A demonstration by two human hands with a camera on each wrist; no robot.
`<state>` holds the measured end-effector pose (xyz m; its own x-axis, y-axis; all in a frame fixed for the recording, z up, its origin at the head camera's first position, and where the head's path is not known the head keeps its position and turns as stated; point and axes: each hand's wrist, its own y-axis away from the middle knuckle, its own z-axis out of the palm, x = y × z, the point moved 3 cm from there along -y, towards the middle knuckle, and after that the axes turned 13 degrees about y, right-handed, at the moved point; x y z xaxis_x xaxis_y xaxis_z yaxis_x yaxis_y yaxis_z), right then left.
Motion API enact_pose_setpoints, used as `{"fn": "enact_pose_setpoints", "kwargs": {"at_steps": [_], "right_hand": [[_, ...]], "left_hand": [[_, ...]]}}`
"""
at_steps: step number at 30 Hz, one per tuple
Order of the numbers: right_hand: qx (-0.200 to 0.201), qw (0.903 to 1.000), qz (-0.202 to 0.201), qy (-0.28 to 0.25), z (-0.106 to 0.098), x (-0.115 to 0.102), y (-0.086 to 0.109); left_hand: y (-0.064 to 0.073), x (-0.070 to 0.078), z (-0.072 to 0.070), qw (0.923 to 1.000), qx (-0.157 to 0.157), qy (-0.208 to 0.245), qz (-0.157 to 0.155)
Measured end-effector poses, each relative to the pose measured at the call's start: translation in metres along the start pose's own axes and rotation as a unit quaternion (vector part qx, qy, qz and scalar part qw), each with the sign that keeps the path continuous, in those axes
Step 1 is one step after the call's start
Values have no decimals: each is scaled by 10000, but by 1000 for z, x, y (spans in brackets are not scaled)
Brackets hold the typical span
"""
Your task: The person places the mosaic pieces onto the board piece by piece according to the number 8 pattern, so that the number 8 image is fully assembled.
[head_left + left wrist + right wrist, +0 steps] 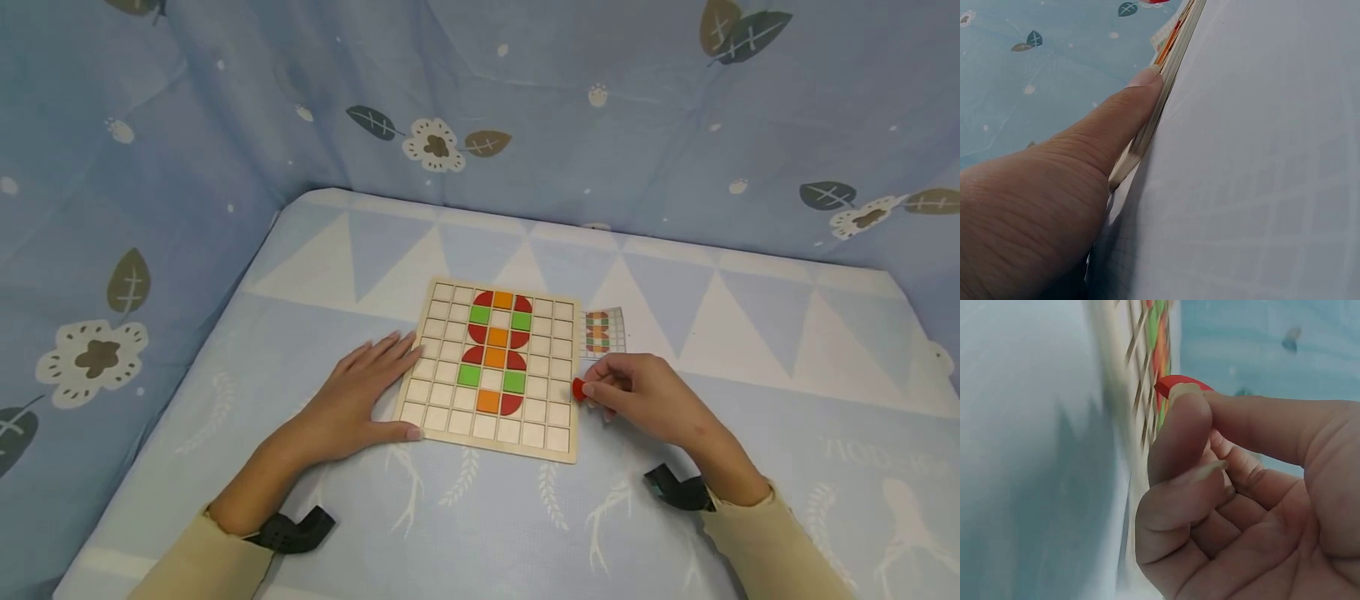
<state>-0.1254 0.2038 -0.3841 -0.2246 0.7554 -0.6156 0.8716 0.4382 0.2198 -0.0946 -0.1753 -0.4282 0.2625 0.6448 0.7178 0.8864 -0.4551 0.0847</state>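
A square wooden grid board [547,433] lies on the table, with red quarter-circle, orange square and green square tiles set in its middle columns. My left hand [352,400] rests at the board's left side, fingers spread along the edge and thumb at the near left corner. In the left wrist view the thumb [1116,119] touches the board's side [1154,119]. Between thumb and forefinger my right hand [637,396] pinches a red tile [578,389] over the board's right edge. One curved side of that red tile [1182,382] shows in the right wrist view.
A small pattern card [613,333] lies against the board's right edge, showing a similar coloured design. Blue patterned cloth [600,150] hangs behind the table [480,517]. Black wrist devices [678,487] sit on both forearms.
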Motion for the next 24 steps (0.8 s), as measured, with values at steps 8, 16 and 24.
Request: {"fn": "enact_pose_setpoints", "kwargs": {"at_steps": [8,16,24], "right_hand": [[-485,9968,-629,112,26,-51,-39],[-727,9898,-1157,401,45,-83,-68],[-923,9858,-1189,741,61,-99,-82]], "left_hand": [[-1,-3,1,10000,16,-38,-6],[0,-4,0,10000,9,-65,-21],[0,-3,0,10000,-12,-86,1]]}}
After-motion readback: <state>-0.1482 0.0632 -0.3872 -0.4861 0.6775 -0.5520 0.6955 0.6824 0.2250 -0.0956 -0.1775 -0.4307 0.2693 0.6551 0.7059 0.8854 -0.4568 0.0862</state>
